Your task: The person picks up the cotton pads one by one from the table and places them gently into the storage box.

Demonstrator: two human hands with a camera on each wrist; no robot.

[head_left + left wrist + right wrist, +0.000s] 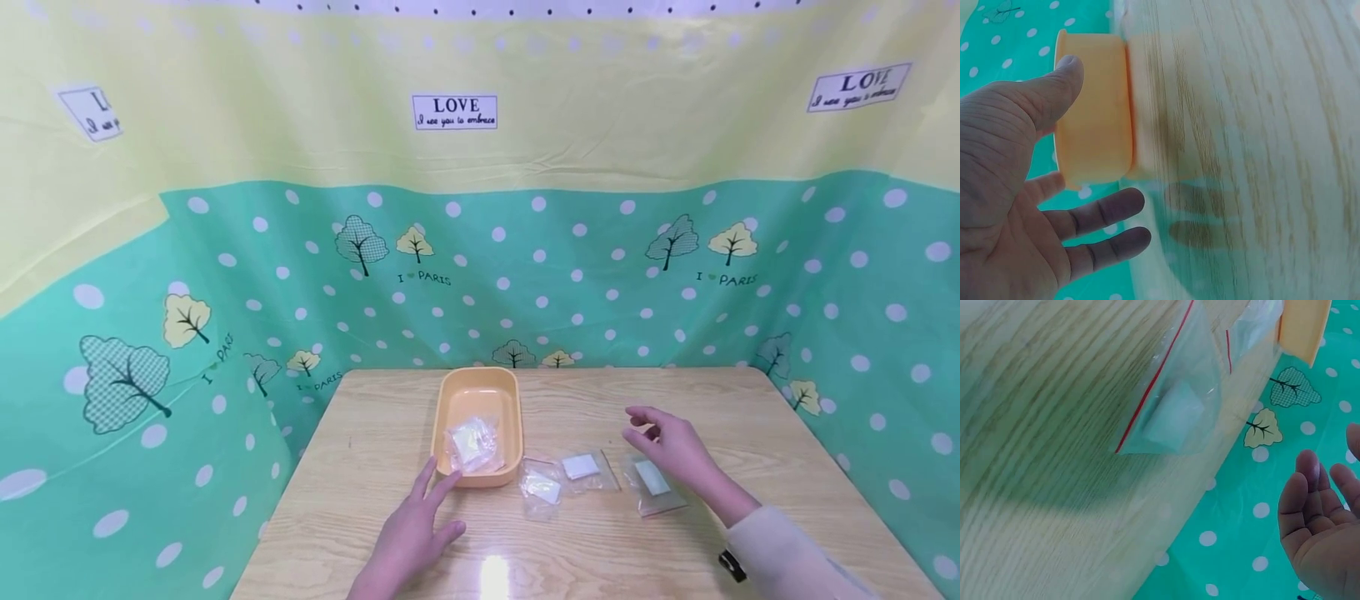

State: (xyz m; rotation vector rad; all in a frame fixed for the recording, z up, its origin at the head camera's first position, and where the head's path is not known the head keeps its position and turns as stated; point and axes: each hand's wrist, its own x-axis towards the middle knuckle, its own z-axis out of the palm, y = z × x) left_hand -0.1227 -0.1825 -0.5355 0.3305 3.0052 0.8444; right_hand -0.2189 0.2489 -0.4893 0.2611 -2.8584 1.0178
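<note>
L hand (412, 533): fingers spread wide, holding nothing; fingertips at near L corner of bin, can't tell if touching.
R hand (667, 446): raised over tbl, fingers loosely bent, small gap btwn thumb & index, nothing held; nearest thing = R zip bag.
Orange bin (483, 481): upright on tbl, L of the loose bags, long side running away from person.
In bin: clear plastic packaging w/ white contents (474, 443), toward near end; can't tell how many pcs.
R zip bag (652, 479): flat on tbl below R hand, white block inside, red seal strip on near edge.
Mid zip bag (581, 468): flat, btwn the other two, white contents, seal edge facing R.
L bag (542, 487): clear, white contents, just beside bin & mid bag.
Tbl (390, 417): light woodgrain, glare spot near front.
Curtain (540, 283): green w/ white dots & trees, yellow above, "LOVE" labels.
</note>
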